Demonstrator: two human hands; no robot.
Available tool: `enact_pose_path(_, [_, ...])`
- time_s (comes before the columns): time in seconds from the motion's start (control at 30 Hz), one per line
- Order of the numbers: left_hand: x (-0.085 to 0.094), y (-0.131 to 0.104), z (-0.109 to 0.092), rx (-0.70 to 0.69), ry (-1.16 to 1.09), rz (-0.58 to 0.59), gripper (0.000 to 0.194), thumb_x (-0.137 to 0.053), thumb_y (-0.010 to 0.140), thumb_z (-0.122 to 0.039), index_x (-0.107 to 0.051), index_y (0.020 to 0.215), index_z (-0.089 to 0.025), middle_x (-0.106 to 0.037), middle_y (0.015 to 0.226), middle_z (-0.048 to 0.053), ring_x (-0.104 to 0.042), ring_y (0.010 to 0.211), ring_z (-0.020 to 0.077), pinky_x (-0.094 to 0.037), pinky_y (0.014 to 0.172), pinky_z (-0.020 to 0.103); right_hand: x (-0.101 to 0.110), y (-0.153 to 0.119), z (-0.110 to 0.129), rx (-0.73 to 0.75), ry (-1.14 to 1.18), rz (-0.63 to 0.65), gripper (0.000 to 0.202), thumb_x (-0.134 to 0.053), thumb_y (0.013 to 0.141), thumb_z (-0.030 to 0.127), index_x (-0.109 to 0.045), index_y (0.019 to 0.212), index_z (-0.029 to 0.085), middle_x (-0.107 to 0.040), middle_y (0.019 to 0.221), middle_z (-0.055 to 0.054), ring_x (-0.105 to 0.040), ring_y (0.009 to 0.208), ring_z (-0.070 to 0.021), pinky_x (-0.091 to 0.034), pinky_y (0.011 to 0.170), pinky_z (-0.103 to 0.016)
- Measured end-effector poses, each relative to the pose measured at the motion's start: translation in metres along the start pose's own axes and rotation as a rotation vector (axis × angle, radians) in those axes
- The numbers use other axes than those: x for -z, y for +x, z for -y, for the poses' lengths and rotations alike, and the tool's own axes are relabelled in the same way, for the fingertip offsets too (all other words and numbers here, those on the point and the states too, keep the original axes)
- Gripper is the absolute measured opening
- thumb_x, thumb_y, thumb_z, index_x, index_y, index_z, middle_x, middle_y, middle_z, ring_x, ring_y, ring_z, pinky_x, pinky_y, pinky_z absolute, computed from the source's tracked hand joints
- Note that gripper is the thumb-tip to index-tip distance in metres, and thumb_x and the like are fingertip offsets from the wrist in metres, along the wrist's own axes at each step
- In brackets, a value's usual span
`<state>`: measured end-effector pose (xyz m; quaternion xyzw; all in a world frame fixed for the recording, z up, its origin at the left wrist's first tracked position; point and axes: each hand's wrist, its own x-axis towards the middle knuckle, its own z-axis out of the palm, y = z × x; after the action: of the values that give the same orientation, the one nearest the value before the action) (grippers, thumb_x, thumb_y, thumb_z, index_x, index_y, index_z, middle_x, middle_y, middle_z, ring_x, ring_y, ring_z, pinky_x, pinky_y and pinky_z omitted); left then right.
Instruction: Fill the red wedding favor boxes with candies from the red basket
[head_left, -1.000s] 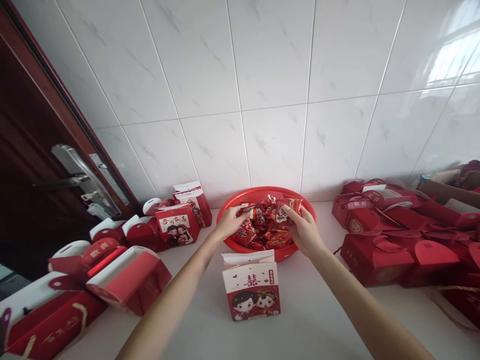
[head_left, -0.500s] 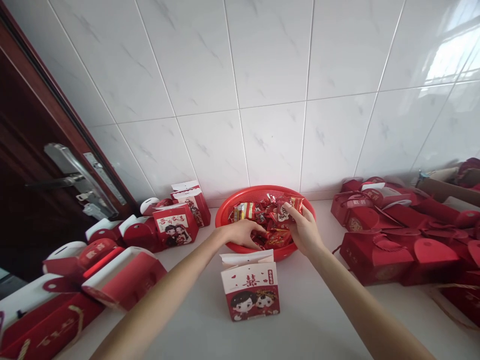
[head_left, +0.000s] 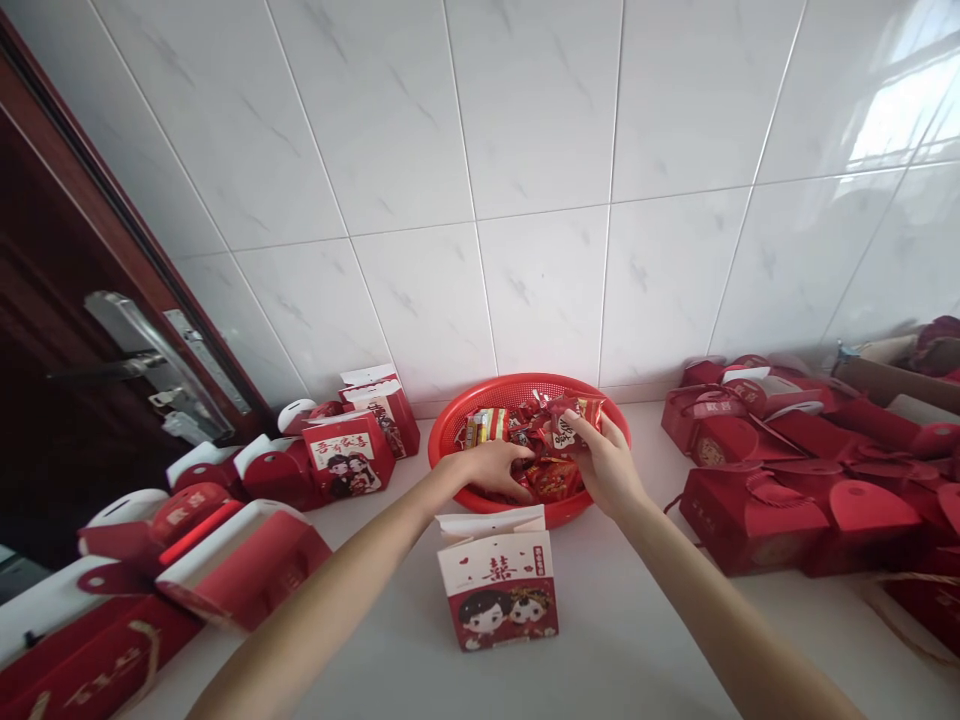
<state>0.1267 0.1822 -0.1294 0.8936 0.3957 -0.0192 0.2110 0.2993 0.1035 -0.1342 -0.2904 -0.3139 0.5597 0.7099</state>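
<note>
A red plastic basket against the wall holds wrapped sweets in red, gold and other colours. My left hand is in its left side, thumb and fingers apart and curved over the sweets. At the basket's right, my right hand pinches a red snack packet with a pale label between thumb and fingers. Another red and gold wrapper shows behind that thumb. In front of the basket a small red and white gift box stands upright, its top flaps up, two cartoon figures on its front.
Several red gift boxes stand at the left, some with white flaps up. More red boxes crowd the right, with a cardboard carton behind. A tiled wall rises at the back; a dark door with a metal handle is left.
My left hand has lifted slightly and its thumb and fingers have spread a little over the sweets. My right hand still holds the packet in nearly the same place.
</note>
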Motion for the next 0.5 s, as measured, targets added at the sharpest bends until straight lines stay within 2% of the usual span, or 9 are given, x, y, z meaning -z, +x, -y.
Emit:
enact_pose_path(0.07, [0.000,0.000,-0.001,-0.017,0.010,0.046,0.051,-0.078,0.063,-0.039,-0.074,0.111,-0.024,-0.074,0.095,0.004,-0.065,0.081,0.0230,-0.042,0.066,0.028,0.000,0.000,-0.001,0.000,0.007,0.007,0.033,-0.090,0.064,0.038,-0.069,0.083,0.020,-0.073,0.080,-0.003,-0.070,0.077,-0.0221,-0.056,0.066,-0.033])
enact_pose_path(0.13, [-0.001,0.001,-0.001,-0.027,0.014,0.076,0.037,-0.076,0.063,-0.037,-0.074,0.098,-0.022,-0.071,0.085,0.003,-0.061,0.075,0.0217,-0.039,0.063,0.029,0.000,0.001,-0.002,0.004,0.014,0.007,0.033,-0.089,0.064,0.039,-0.069,0.083,0.020,-0.072,0.080,-0.002,-0.069,0.076,-0.0217,-0.056,0.066,-0.033])
enact_pose_path(0.2, [-0.003,0.000,0.000,-0.029,0.000,0.072,0.024,-0.075,0.063,-0.035,-0.071,0.081,-0.020,-0.064,0.072,0.001,-0.056,0.066,0.0195,-0.036,0.058,0.029,0.000,0.002,-0.003,0.008,0.015,-0.003,0.034,-0.090,0.064,0.039,-0.069,0.083,0.020,-0.072,0.080,-0.002,-0.068,0.076,-0.0211,-0.055,0.066,-0.032])
enact_pose_path(0.27, [-0.004,-0.001,0.001,-0.033,-0.043,0.048,0.021,-0.075,0.064,-0.036,-0.069,0.074,-0.019,-0.060,0.065,-0.001,-0.054,0.062,0.0179,-0.034,0.056,0.028,0.000,0.002,-0.003,0.006,0.011,-0.016,0.035,-0.090,0.063,0.039,-0.069,0.084,0.021,-0.072,0.081,-0.002,-0.068,0.076,-0.0208,-0.055,0.066,-0.032])
enact_pose_path(0.37, [-0.003,-0.001,0.004,-0.034,-0.139,-0.049,0.022,-0.073,0.069,-0.037,-0.073,0.082,-0.020,-0.067,0.072,-0.001,-0.061,0.069,0.0196,-0.042,0.062,0.027,0.000,0.001,-0.002,-0.005,0.001,-0.018,0.035,-0.090,0.063,0.039,-0.070,0.085,0.021,-0.073,0.083,-0.002,-0.068,0.076,-0.0207,-0.054,0.064,-0.031])
enact_pose_path(0.43, [-0.001,0.001,0.007,-0.022,-0.210,-0.172,0.032,-0.070,0.073,-0.037,-0.075,0.100,-0.020,-0.075,0.094,0.002,-0.067,0.089,0.0240,-0.048,0.078,0.029,-0.001,0.001,-0.001,-0.003,0.003,-0.010,0.034,-0.089,0.063,0.039,-0.070,0.085,0.021,-0.073,0.082,-0.002,-0.068,0.074,-0.0203,-0.055,0.063,-0.031])
enact_pose_path(0.5, [0.000,0.003,0.011,-0.003,-0.279,-0.309,0.043,-0.070,0.075,-0.039,-0.072,0.115,-0.021,-0.074,0.117,0.006,-0.065,0.112,0.0287,-0.048,0.096,0.034,-0.001,0.000,0.000,0.004,0.005,-0.001,0.033,-0.089,0.064,0.039,-0.070,0.084,0.021,-0.073,0.082,-0.002,-0.068,0.074,-0.0199,-0.055,0.062,-0.031])
